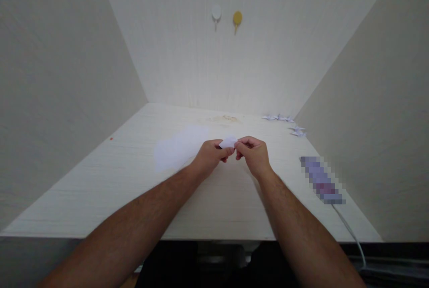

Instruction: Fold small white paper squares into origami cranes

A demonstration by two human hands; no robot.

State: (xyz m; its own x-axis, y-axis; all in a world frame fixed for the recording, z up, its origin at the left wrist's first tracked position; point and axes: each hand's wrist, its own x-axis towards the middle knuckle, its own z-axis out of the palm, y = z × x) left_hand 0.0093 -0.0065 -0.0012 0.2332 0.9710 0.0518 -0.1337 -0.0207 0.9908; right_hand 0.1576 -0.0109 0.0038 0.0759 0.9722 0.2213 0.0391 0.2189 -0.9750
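Note:
A small piece of white paper [229,142] is held up between both hands, above the middle of the white table. My left hand [213,154] pinches it from the left, thumb along its lower edge. At its right edge, the thumb and forefinger of my right hand [254,151] are closed on the paper. The fingertips of the two hands almost meet. How the paper is folded is too small to make out. To the left, white sheets of paper [177,147] lie flat on the table [100,189].
Several folded white paper cranes [280,118] stand at the back right corner. A blurred-out flat device [321,180] with a cable [350,232] lies on the right. A white hook [216,13] and a yellow hook [237,18] are on the back wall. Side walls flank the table.

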